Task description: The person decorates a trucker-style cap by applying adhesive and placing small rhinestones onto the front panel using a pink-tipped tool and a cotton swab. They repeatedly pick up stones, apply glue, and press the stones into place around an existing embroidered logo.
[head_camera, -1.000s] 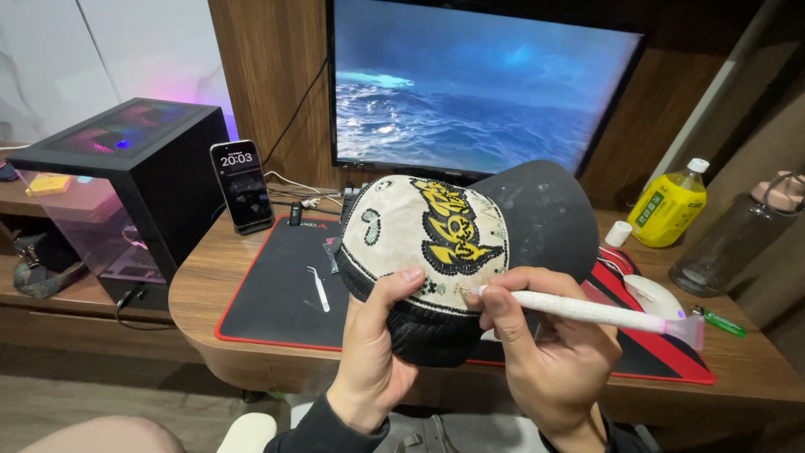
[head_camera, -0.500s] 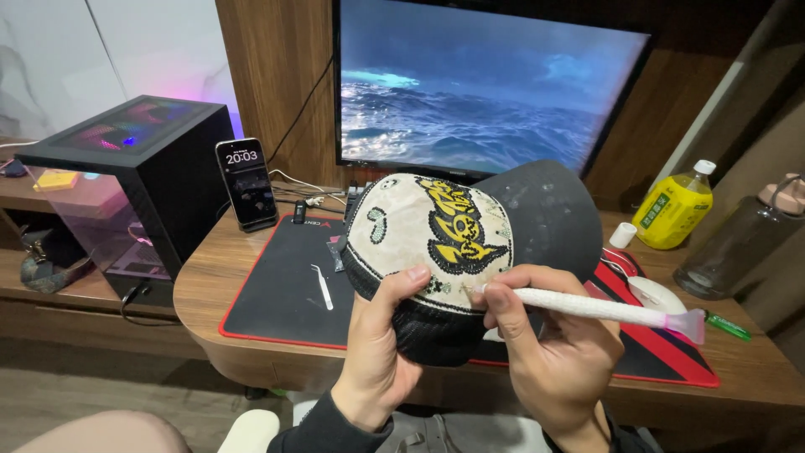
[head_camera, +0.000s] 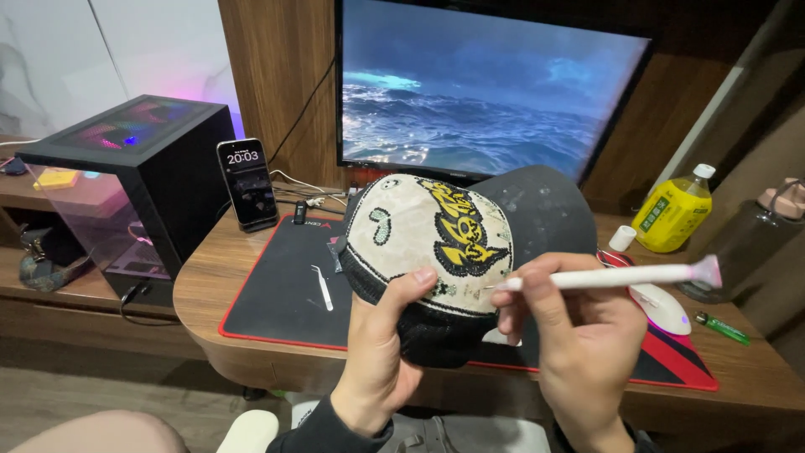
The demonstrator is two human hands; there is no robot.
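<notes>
The left hand [head_camera: 381,348] is gripping a cream cap with yellow-black embroidery and a dark brim [head_camera: 436,243], thumb pressing on its crown, holding it up over the near edge of the rounded wooden desk [head_camera: 201,294]. The brim is pointing up and away toward the monitor [head_camera: 486,88]. The right hand [head_camera: 579,344] is pinching a slim white pen-like tool with a pink end [head_camera: 604,277], its long axis lying nearly level, tip touching the embroidery. The black red-edged mat [head_camera: 277,294] is lying below, tweezers [head_camera: 319,287] well apart.

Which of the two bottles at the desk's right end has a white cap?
The yellow plastic bottle with the green label, nearer the monitor. The dark translucent bottle beside it, nearer the desk's edge, has a pinkish lid instead.
</notes>
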